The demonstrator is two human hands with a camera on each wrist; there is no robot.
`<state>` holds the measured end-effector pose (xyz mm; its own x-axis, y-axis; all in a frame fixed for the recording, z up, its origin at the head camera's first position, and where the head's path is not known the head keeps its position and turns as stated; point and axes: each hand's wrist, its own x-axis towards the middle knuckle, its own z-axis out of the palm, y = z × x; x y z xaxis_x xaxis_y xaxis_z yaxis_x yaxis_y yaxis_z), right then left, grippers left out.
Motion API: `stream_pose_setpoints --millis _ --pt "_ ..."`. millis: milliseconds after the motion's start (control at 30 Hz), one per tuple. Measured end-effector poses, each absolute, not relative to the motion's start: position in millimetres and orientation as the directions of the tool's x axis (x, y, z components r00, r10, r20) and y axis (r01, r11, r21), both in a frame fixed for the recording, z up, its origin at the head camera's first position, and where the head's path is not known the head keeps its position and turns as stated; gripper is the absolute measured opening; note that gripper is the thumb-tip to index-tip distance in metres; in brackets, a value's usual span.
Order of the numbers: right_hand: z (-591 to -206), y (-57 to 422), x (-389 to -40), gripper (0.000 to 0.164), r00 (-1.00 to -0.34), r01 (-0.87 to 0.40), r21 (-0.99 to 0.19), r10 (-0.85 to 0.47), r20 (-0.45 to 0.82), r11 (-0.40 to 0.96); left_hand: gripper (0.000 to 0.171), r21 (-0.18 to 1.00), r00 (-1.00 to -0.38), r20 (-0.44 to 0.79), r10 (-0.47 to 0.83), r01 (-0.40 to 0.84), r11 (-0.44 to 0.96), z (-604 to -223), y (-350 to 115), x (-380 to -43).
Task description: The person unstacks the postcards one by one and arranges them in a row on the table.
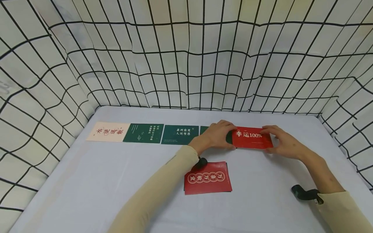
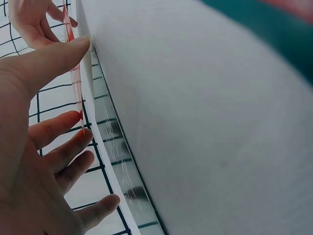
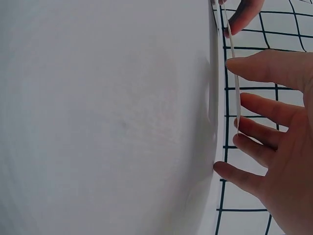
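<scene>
A red card (image 1: 252, 138) with white lettering lies between my two hands at the right end of a row of cards. My left hand (image 1: 216, 135) holds its left end, fingers at the far edge and thumb at the near edge. At the other end, my right hand (image 1: 287, 144) grips it the same way. Seen from the left wrist, the card (image 2: 76, 83) is nearly edge-on, slightly off the tabletop. The right wrist view shows it as a thin pale strip (image 3: 237, 100). A green card (image 1: 203, 129) is partly hidden behind my left hand.
Leftward along the row lie a green card (image 1: 180, 134), another green card (image 1: 143, 133) and a cream card (image 1: 108, 131) with red writing. Nearer me sits a stack of cards (image 1: 208, 186), red on top. Black-wire grid panels (image 1: 187, 76) enclose the white table (image 1: 87, 181).
</scene>
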<state>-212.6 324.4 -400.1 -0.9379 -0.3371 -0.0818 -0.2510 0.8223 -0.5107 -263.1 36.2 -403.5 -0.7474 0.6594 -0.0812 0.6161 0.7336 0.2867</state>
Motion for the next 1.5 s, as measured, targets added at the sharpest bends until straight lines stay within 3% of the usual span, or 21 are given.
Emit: stream_pose_setpoints --millis 1500 --pt "-407 340 -215 0.078 -0.935 -0.247 -0.510 -0.341 -0.098 0.824 0.080 0.288 -0.757 -0.151 0.636 0.581 0.761 -408 57 -266"
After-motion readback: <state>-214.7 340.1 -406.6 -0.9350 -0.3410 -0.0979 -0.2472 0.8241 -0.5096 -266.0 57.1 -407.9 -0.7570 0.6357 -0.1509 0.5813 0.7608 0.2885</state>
